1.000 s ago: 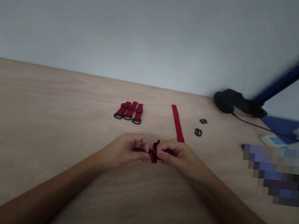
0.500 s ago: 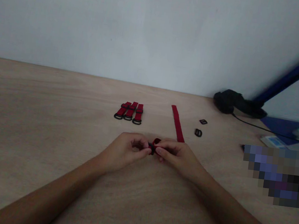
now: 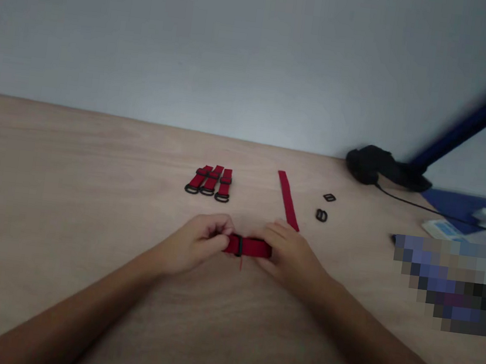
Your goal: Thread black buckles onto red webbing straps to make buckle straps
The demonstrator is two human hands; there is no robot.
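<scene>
A red webbing strap (image 3: 257, 247) stretches level between my two hands, low over the wooden table. Around its middle sits a black slide buckle (image 3: 239, 246), and a thin red thread dangles below it. My left hand (image 3: 195, 244) pinches the strap's left end between thumb and fingers. At the other end, my right hand (image 3: 291, 252) grips the strap with its fingers bent over it. Whatever lies inside my left fingers is hidden. Just beyond my right hand lies a flat loose red strap (image 3: 288, 199).
Three finished-looking red straps with black buckles and rings (image 3: 210, 182) lie side by side at the back. Right of the loose strap are a black slider (image 3: 329, 197) and a black ring (image 3: 321, 215). A black corded object (image 3: 386, 167) rests against the wall.
My hands have drawn apart slightly, and the strap now shows flat with its buckle between them. My right hand has turned from a fingertip pinch to a grip over the strap.
</scene>
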